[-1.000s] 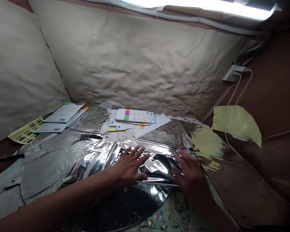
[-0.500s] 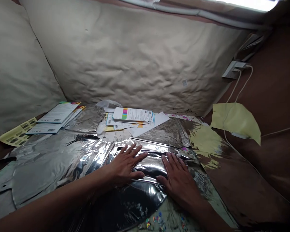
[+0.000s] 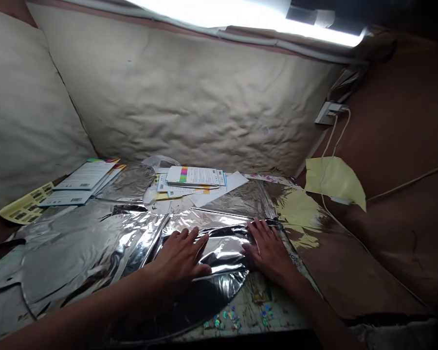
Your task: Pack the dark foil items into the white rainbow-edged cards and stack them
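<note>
A sheet of shiny silver film lies before me, creased and reflecting light. My left hand rests on its left part, fingers spread, palm down. On its right edge lies my right hand, also palm down with fingers outstretched. Neither hand grips anything. Below the film, a dark glossy rounded piece curves toward the front edge of the table. More crumpled silver film covers the table left of my left hand.
Printed cards are stacked at the back, with further cards at the back left beside a yellow label sheet. Small iridescent bits lie near the front edge. A white cable runs down the right from a socket.
The view has tilted up, showing more of the lamp. My right hand has shifted slightly up along the film, and my left hand a little left and down.
</note>
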Motion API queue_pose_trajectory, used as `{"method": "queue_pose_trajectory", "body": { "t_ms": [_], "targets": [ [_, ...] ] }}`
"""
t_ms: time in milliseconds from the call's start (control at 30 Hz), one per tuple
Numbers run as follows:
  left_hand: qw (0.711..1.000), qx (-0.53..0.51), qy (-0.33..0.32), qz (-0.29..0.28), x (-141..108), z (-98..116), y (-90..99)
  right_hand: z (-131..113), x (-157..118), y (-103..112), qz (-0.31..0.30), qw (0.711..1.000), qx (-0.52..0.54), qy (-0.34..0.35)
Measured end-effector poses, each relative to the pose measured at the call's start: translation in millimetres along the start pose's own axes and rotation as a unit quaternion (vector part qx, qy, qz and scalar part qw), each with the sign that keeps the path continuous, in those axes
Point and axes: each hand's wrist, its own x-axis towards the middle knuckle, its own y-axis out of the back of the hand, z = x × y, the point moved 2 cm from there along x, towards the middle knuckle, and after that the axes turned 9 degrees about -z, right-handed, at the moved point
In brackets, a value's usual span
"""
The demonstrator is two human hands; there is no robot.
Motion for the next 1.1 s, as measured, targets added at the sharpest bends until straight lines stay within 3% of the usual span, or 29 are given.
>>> {"method": "queue_pose_trajectory", "body": {
  "t_ms": [100, 233, 300, 400, 500, 600, 700, 767, 800, 867, 933, 1000, 1100],
  "targets": [
    [1.0, 0.009, 0.009, 0.005, -17.0, 1.9, -0.4, 4.3, 0.9, 3.7, 0.013, 1.0, 0.003, 0.018],
    [1.0, 0.017, 0.018, 0.016, -23.9, 6.2, 5.5, -26.9, -18.8, 18.0, 0.144, 0.988, 0.013, 0.056],
    [0.999, 0.017, 0.024, 0.031, -23.9, 12.2, 9.8, -56.9, -36.3, 19.0, 0.117, 0.98, 0.033, 0.156],
    [1.0, -0.026, 0.016, -0.001, -28.1, 23.0, 14.6, -90.9, -63.6, 7.7, -0.008, 0.948, 0.037, 0.315],
    [0.994, -0.084, -0.051, -0.054, -37.1, 31.6, 18.8, -90.0, -81.2, -9.0, -0.01, 0.936, 0.008, 0.351],
    [0.985, -0.081, -0.148, -0.029, -38.1, 34.9, 22.5, -69.8, -92.6, -24.1, 0.075, 0.926, -0.015, 0.37],
    [0.959, -0.07, -0.276, 0.0, -28.1, 34.6, 19.5, -51.2, -103.0, -34.0, 0.129, 0.909, 0.036, 0.396],
    [0.94, -0.097, -0.326, -0.026, -20.4, 32.1, 14.7, -43.1, -106.4, -35.5, 0.116, 0.91, 0.138, 0.373],
    [0.935, -0.118, -0.331, -0.045, -17.4, 30.6, 12.9, -39.9, -105.6, -34.8, 0.09, 0.915, 0.215, 0.33],
    [0.929, -0.161, -0.324, -0.08, -14.1, 29.1, 11.8, -35.0, -99.2, -30.4, 0.034, 0.909, 0.366, 0.195],
    [0.924, -0.191, -0.317, -0.1, -13.7, 30.8, 13.8, -32.7, -87.3, -21.1, 0.012, 0.889, 0.452, 0.075],
    [0.924, -0.208, -0.307, -0.093, -14.5, 34.6, 17.1, -32.7, -71.5, -8.3, 0.014, 0.877, 0.48, 0.025],
    [0.933, -0.225, -0.275, -0.052, -15.3, 39.4, 18.8, -34.1, -51.5, 3.7, -0.028, 0.853, 0.522, 0.009]
  ]
}}
